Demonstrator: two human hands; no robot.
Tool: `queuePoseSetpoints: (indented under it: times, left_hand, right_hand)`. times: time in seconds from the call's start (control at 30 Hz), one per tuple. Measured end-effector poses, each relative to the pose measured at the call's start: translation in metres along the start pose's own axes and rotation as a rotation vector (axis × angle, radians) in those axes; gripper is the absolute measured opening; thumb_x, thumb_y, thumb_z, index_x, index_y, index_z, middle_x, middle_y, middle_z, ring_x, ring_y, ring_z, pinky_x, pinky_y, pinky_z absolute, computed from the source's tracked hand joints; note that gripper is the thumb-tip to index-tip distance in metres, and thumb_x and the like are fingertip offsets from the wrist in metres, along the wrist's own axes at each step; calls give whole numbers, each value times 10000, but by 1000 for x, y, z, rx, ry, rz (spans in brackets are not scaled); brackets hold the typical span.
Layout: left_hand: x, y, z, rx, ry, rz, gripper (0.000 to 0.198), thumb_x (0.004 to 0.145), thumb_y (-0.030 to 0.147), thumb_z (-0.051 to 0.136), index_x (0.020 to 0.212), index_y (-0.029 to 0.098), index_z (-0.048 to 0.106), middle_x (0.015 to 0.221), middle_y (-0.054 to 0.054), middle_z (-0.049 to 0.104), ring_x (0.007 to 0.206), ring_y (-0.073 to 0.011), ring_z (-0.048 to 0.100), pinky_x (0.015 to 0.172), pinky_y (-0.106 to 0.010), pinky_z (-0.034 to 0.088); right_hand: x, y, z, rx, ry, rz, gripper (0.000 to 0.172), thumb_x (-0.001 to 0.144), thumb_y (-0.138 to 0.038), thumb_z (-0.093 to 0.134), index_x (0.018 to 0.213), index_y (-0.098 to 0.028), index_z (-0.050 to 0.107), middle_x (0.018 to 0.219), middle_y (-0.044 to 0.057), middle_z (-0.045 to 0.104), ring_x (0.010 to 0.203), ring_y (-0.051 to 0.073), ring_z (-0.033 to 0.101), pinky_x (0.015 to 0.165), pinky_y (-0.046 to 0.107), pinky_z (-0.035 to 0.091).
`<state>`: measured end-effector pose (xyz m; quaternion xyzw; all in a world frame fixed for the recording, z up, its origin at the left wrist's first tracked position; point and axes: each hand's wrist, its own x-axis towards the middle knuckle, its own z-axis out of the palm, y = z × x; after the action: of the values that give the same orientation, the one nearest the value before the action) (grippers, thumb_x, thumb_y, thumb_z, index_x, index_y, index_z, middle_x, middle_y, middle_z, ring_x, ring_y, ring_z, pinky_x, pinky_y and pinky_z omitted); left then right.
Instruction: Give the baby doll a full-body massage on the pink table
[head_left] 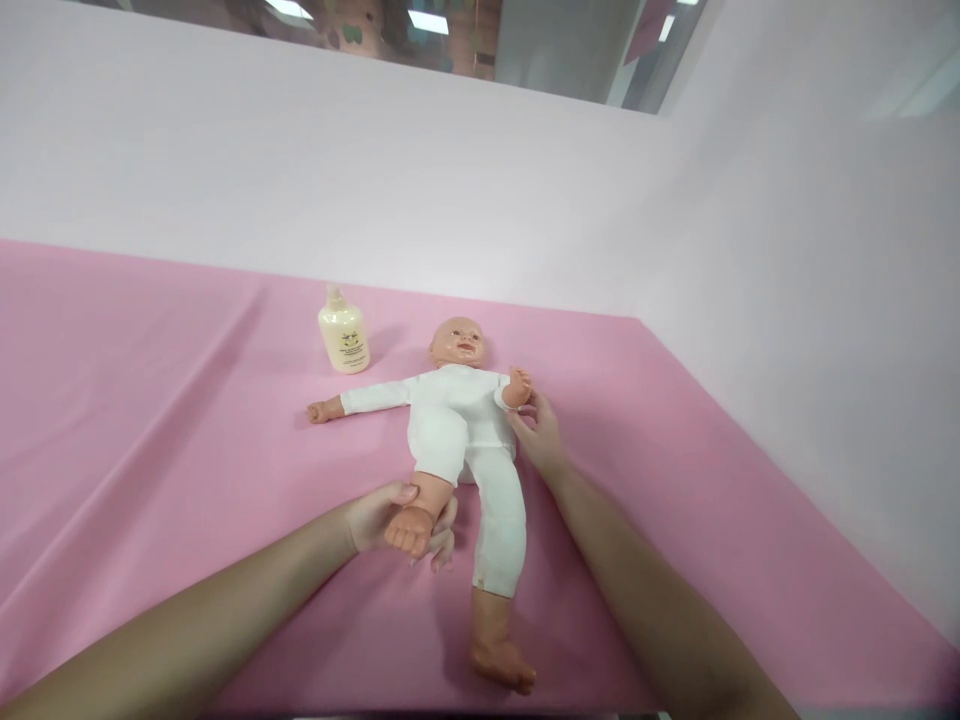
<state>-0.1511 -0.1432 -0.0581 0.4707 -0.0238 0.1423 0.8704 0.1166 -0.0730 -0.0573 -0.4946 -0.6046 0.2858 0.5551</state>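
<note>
A baby doll with a white cloth body lies face up, its head away from me and its feet towards me. My left hand is closed round the ankle of the doll's leg on the left, with the thumb on top and the fingers underneath. That leg is bent and raised. My right hand grips the doll's forearm on the right near the wrist, and that arm is folded up. The doll's other arm stretches out to the left, and its other leg lies straight towards me.
A pale yellow pump bottle stands upright left of the doll's head. The pink sheet under everything has creases on the left. White walls rise at the back and right, with a window above.
</note>
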Motion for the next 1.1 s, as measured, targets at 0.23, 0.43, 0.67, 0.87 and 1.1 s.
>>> queuePoseSetpoints:
  times: [0.23,0.43,0.67,0.87,1.1]
  left_hand:
    - [0,1,5,-35,4,3,488,811,679,575,870,195,551,605,6,519,652,-217,519,784,-414,445]
    - [0,2,7,-24,-9,-52,512,777,692,616,853,191,543,631,10,505,647,-205,508,760,-399,450]
    - [-3,-4,2,-13,-35,-113,501,739,682,649,844,203,547,623,5,523,637,-220,545,725,-406,493]
    - [-5,7,6,91,-171,-380,500,658,603,801,907,200,641,761,-48,660,785,-288,662,754,-433,540]
    - [-2,19,8,271,-186,-479,491,625,476,904,991,217,704,880,-34,705,868,-275,690,748,-383,559]
  right_hand:
    - [0,-3,-1,-9,-12,14,495,838,-413,709,1299,-254,622,1301,109,687,1037,256,681,837,406,593]
    - [0,-3,0,-6,-11,31,510,833,-412,704,1305,-244,612,1303,117,685,1035,258,682,855,418,588]
    - [3,-2,0,67,41,39,524,812,-469,727,1278,-251,625,1277,102,698,1018,246,690,889,413,589]
    - [11,3,-4,169,151,94,614,823,-504,697,1379,-274,574,1292,97,690,1130,281,671,903,415,590]
    - [20,26,-11,311,282,314,731,908,-496,523,1587,-321,314,1375,96,630,1096,243,689,862,419,604]
